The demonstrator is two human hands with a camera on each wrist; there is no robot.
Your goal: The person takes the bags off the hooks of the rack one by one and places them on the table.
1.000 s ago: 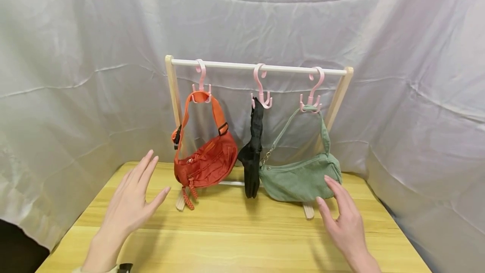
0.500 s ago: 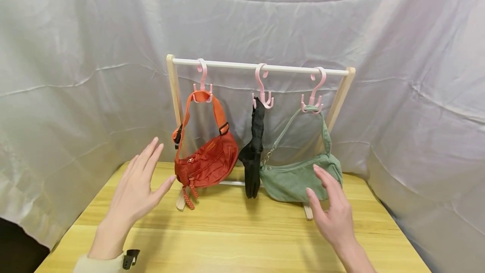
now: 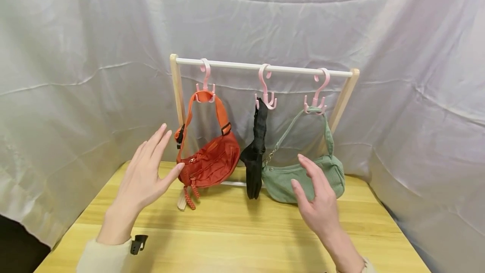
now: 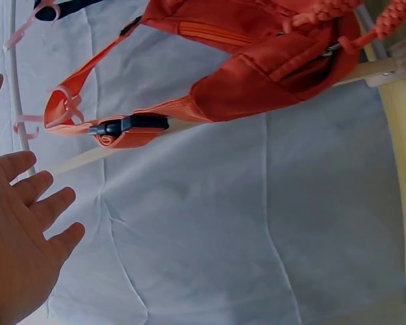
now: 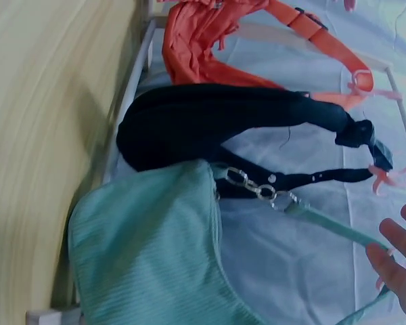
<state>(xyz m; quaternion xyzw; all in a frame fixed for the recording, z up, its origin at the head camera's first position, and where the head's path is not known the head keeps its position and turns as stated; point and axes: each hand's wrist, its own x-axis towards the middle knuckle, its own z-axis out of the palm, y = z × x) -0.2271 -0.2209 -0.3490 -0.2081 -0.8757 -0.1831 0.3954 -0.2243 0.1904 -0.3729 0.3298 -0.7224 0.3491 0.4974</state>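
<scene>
Three bags hang from pink hooks on a small rack. At the left is a red bag (image 3: 212, 161) on an orange strap, in the middle a black bag (image 3: 253, 159) seen edge-on, at the right a green corduroy bag (image 3: 280, 184) with a chain link on its strap. My left hand (image 3: 142, 180), fingers straight and thumb spread, is in front and left of the red bag and holds nothing. My right hand (image 3: 318, 201) hovers before the green bag, fingers relaxed and slightly bent, holding nothing. Both palms face inward. The right wrist view shows the black bag's (image 5: 189, 125) broad side.
The rack has a white rail (image 3: 235, 65) and wooden side posts (image 3: 342, 100). Three pink hooks (image 3: 265, 87) hang along the rail. Below is a wooden table (image 3: 227, 239), with grey curtain cloth (image 3: 94, 54) behind and at both sides. A black clip (image 3: 138, 244) sits at my left cuff.
My left hand has moved up and to the right, closer to the red bag. My right hand has moved left and up in front of the green bag. The bags still hang on their hooks.
</scene>
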